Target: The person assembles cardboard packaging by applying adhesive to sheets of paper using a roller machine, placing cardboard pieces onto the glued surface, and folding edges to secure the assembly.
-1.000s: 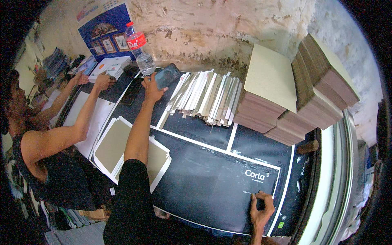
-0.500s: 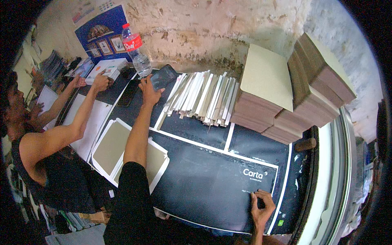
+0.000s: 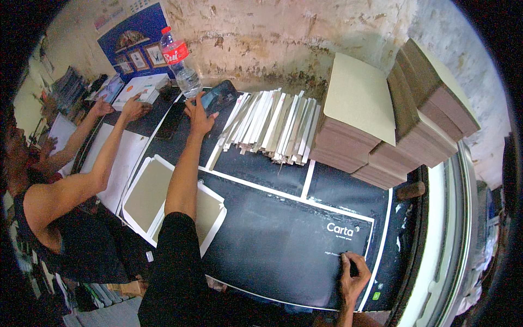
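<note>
My left hand [image 3: 200, 117] reaches across to the back of the table. Its thumb and forefinger are around the near end of a dark smartphone [image 3: 222, 97], which is tilted beside a water bottle [image 3: 189, 82] with a red cap and label. Low on the right, my right hand [image 3: 355, 279] rests on the black printed table cover [image 3: 272, 234]. Its thumb and forefinger meet in a pinch, and anything between the tips is too small to make out. Under my left forearm lies an opened cover of grey boards with white edges [image 3: 148, 193].
A bundle of white and grey strips [image 3: 269, 128] lies mid-table. Tall stacks of grey-brown boards [image 3: 357, 103] stand at the right, beside a wooden handle [image 3: 409, 191] and a pale metal rail. At left, another person's hand [image 3: 135, 108] is at a white stack [image 3: 146, 87].
The phone has tipped slightly in my left hand and shifted a little upward. My right hand keeps its pinch on the table. The other person's near hand has loosened its fingers.
</note>
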Tool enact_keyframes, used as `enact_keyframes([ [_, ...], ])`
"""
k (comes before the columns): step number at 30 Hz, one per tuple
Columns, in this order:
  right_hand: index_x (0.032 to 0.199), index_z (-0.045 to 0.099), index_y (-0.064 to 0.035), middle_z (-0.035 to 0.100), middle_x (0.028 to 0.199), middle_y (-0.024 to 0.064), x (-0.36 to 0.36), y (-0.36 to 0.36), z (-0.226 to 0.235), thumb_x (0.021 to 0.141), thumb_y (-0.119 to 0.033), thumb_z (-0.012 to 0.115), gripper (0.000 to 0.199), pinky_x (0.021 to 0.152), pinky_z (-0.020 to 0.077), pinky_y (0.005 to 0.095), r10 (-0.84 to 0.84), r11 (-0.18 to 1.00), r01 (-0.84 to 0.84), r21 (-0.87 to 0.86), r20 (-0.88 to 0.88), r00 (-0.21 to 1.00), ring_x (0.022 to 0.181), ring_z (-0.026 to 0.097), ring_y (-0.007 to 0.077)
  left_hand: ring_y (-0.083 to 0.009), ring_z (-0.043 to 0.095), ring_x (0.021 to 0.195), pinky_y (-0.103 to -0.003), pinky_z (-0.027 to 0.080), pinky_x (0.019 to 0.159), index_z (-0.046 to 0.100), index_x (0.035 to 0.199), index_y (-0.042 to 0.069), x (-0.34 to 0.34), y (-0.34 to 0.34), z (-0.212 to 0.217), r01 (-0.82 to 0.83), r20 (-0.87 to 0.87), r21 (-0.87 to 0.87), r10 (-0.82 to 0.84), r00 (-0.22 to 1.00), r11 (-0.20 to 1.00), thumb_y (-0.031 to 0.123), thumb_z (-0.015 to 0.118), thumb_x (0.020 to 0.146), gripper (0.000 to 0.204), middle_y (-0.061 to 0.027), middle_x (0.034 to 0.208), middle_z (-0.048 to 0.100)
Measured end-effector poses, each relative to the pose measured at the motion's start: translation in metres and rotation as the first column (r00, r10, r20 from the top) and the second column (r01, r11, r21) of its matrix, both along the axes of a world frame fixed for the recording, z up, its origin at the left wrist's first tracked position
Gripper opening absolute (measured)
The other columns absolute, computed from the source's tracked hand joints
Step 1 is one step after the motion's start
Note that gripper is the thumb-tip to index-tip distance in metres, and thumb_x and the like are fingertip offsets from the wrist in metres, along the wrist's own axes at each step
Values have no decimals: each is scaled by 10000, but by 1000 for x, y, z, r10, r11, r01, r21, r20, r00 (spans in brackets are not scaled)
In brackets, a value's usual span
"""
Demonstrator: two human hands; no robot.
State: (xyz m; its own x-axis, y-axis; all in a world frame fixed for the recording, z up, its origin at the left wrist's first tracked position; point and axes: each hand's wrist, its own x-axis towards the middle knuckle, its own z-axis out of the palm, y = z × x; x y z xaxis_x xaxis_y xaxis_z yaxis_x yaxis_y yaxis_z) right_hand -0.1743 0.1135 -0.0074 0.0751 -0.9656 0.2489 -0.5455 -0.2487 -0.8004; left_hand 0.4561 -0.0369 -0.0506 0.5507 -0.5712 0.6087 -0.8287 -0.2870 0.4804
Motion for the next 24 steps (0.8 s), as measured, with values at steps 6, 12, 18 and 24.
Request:
enact_keyframes([
  [6, 832, 735, -3, 732, 842, 126, -2, 2, -1, 824, 2, 767, 33, 788, 525, 327, 13, 1000, -13, 2, 35, 999, 807, 680, 229, -458, 323, 1310, -563, 289, 1133, 379, 1486, 233, 3, -2, 2, -34, -9, 25, 34, 999, 999, 76, 905, 646, 1002, -228, 1425, 267],
  [12, 856, 613, -13, 589, 747, 63, -8, 3, -12, 973, -132, 647, 171, 686, 442, 308, -147, 989, 148, 2, 96, 984, 711, 537, 166, -456, 324, 1314, -568, 298, 1128, 388, 1479, 240, 2, -3, -1, -21, 0, 21, 21, 1000, 1000, 76, 911, 638, 1004, -220, 1435, 260],
  [18, 712, 501, -34, 478, 634, 19, -19, 9, -15, 1066, -234, 534, 408, 554, 315, 313, -377, 922, 343, 179, 222, 899, 599, 409, 121, -444, 342, 1314, -615, 320, 1090, 384, 1500, 245, 4, -1, -2, -66, -8, 62, 66, 998, 996, 186, 922, 655, 1003, -218, 1433, 299],
  [24, 694, 582, 13, 551, 649, 25, -25, 6, -32, 926, -43, 691, 262, 542, 334, 320, -367, 921, 368, -123, 33, 930, 582, 421, 127, -455, 308, 1385, -678, 289, 1089, 356, 1541, 194, 0, -2, 4, -295, -230, 373, 395, 889, 880, 615, 878, 632, 1130, -243, 1472, 347],
])
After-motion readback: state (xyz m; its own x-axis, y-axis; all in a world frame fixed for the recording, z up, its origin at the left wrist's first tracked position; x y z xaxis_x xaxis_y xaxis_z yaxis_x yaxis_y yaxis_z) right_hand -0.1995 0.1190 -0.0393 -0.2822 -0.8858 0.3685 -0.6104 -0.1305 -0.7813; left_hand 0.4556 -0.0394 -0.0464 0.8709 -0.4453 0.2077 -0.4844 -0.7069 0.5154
